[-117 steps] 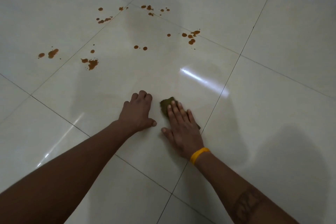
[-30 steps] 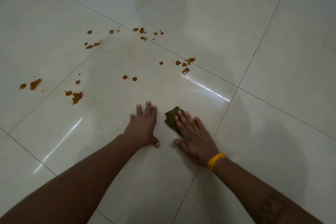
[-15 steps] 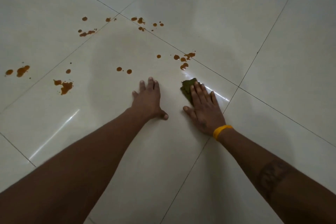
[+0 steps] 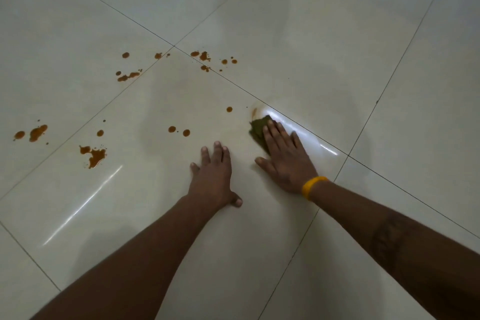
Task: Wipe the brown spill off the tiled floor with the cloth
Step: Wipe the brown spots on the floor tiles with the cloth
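A dark green cloth (image 4: pixel 258 128) lies flat on the pale tiled floor (image 4: pixel 298 41), pressed down under the fingers of my right hand (image 4: pixel 284 157), which wears a yellow wristband. Just beyond the cloth a faint brown smear (image 4: pixel 254 112) marks the tile near a grout line. Brown drops are scattered further out: a single drop (image 4: pixel 229 109), a pair (image 4: pixel 179 131), a cluster (image 4: pixel 205 57) at the tile corner, a larger splash (image 4: pixel 94 155) and blots (image 4: pixel 36 133) at the far left. My left hand (image 4: pixel 213 176) rests palm down on the floor, holding nothing.
Glossy cream tiles with dark grout lines fill the whole view. Bright light reflections streak the tile beside my right hand and to the left of my left forearm. My own shadow falls on the tiles around the cloth.
My right hand has pushed the cloth forward over the cluster of brown drops by the grout line; only a faint smear shows there now. My left hand shifted forward a little.
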